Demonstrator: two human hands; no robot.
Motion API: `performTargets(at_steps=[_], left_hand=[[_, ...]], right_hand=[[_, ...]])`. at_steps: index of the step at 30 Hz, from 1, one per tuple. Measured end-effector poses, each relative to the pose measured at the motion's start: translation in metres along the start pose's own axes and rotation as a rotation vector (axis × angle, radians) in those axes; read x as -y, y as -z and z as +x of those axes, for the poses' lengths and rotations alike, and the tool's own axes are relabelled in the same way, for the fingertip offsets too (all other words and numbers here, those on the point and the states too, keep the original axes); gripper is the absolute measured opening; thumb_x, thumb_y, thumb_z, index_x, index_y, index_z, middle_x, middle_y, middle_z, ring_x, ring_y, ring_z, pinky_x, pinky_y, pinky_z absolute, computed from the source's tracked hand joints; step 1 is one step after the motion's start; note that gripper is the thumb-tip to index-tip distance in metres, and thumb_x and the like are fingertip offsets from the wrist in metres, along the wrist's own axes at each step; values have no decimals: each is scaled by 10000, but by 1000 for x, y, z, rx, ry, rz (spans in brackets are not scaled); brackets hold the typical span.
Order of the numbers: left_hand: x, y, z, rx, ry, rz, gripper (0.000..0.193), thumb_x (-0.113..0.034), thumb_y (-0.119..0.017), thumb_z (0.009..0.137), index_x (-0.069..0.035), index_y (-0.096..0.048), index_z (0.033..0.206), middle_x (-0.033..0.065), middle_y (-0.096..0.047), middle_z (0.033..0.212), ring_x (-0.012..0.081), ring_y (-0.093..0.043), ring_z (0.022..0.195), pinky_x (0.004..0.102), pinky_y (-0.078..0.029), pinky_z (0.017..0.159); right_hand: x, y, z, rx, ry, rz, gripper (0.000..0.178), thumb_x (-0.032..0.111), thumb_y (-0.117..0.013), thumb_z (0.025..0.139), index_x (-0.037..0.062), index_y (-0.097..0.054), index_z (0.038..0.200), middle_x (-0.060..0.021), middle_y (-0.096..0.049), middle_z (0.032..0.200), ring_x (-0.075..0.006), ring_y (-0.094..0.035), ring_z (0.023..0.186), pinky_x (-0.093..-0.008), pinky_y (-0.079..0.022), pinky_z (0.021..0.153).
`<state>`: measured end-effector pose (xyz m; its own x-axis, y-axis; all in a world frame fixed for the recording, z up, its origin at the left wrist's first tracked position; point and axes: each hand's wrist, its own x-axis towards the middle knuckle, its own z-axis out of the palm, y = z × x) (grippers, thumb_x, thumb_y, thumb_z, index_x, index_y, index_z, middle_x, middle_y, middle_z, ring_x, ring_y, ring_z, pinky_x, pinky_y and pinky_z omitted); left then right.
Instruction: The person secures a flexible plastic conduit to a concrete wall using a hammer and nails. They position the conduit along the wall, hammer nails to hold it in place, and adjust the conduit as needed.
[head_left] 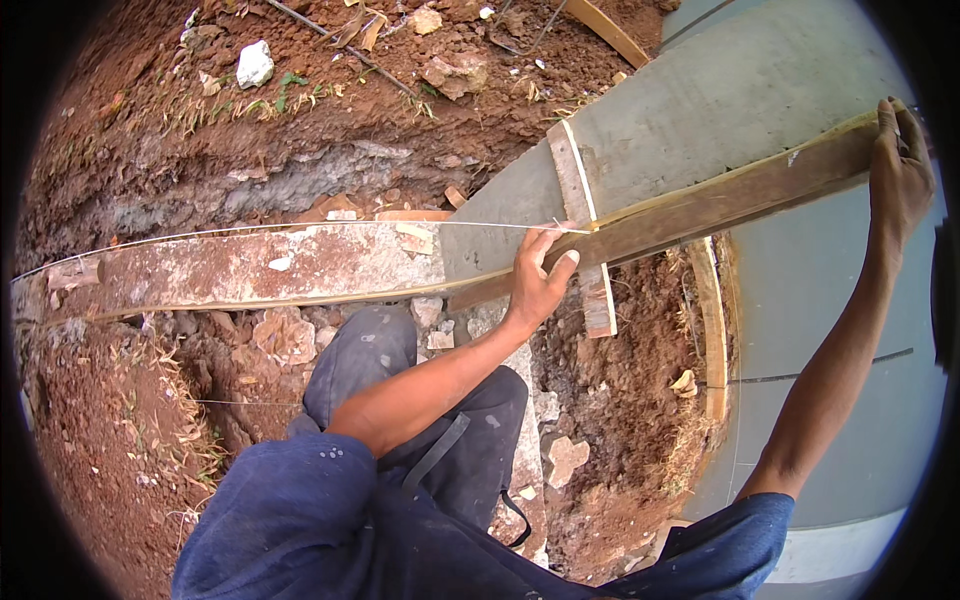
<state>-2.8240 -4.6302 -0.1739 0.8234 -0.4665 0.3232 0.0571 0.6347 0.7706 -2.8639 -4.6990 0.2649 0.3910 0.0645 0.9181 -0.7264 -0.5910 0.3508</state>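
A long, weathered wooden board stands on edge along the border of a smooth grey concrete strip. Near its left part, my left hand is bent over it, fingers at the upper edge and thumb on the near face. A thin white string runs from the far left to the fingertips, ending by a short wooden crosspiece. This crosspiece passes under the board, and its lower end sticks out on the near side. Out at the board's right end, my right hand is closed around it.
Left of the concrete strip continues a rough, dirt-stained beam. Reddish soil with stones rises beyond it. A curved wooden plank edges the grey slab on the right. Broken rubble lies near my knees.
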Motion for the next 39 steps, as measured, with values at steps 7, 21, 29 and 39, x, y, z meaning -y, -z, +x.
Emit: performTargets(at_steps=[7,21,29,39], left_hand=[[-15,-22,-16,-121,-226,185,391,-106,-663,823,-30,-478,1159,207,-456,1255,367,-456,1196,459,-362,1016],[-89,8,-45,-200,-108,452,521,-74,-654,839,6,-456,1314,244,-368,1389,369,-390,1314,467,-332,1081],[-116,-24,33,-40,-655,513,367,-39,-565,893,1,-591,1257,207,-522,1314,375,-555,1148,460,-429,997],[-64,-46,68,275,-68,60,259,-56,-483,908,21,-642,1097,159,-616,1102,284,-584,1058,368,-438,941]], right_hand=[[8,5,0,32,-36,-38,368,384,-577,934,167,-683,1211,-54,-710,1143,-233,-649,1096,-358,-476,960],[17,9,-4,31,-15,-18,344,201,-483,924,174,-656,1220,-67,-719,1114,-255,-657,1090,-372,-483,946],[15,10,-3,79,-71,8,312,295,-533,960,142,-657,1202,-112,-722,1065,-277,-666,1048,-381,-483,923],[18,12,1,109,-85,33,317,322,-545,966,118,-663,1178,-112,-723,1035,-274,-669,1030,-382,-483,907]])
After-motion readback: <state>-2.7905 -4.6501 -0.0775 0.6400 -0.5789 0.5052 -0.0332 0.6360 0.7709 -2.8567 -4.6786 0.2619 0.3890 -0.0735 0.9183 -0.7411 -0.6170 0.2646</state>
